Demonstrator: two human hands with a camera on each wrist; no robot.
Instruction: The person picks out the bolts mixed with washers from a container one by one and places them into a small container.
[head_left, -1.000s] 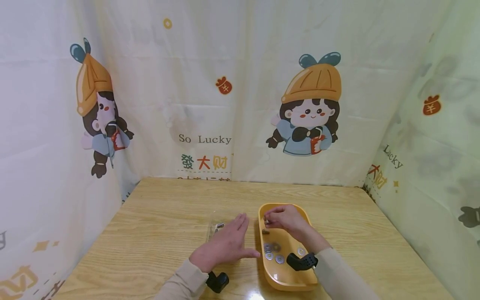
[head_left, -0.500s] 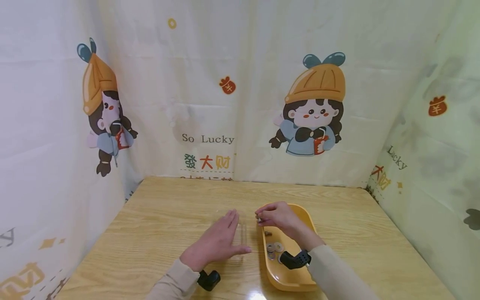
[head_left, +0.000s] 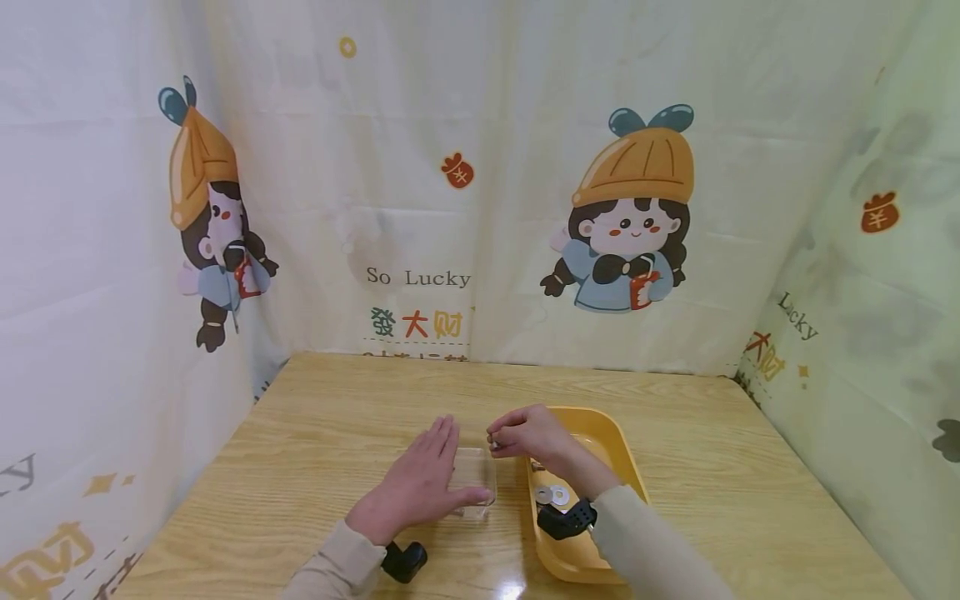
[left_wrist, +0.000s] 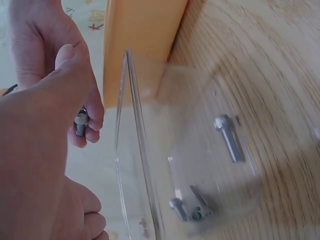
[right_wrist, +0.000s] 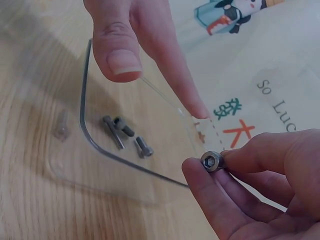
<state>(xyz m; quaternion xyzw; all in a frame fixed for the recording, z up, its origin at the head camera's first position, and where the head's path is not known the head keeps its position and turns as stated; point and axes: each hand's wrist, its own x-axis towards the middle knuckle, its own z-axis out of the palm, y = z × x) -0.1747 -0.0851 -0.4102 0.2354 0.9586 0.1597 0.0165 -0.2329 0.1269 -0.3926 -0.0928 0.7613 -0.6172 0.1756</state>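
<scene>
My right hand (head_left: 536, 437) pinches a small socket-head bolt (right_wrist: 213, 161) between thumb and fingers, its hex recess facing the right wrist camera. That hand is between the orange tray and a clear plastic box (head_left: 486, 475). Several similar bolts lie in the box; one bolt (left_wrist: 228, 137) lies apart from a small cluster (right_wrist: 120, 130). Over the box's left side is my left hand (head_left: 420, 479), fingers straight and thumb spread to the right, holding nothing. It hides part of the box in the head view.
To the right of the box stands the orange tray (head_left: 628, 458), with flat washers (head_left: 559, 495) and a bolt (head_left: 537, 467) near its left wall. A wooden table (head_left: 330, 425) carries everything. A printed curtain (head_left: 510, 167) hangs behind and on both sides.
My right hand has moved left from inside the tray, over its left wall towards the clear box, with the bolt pinched. The left hand has shifted slightly left, uncovering more of the box.
</scene>
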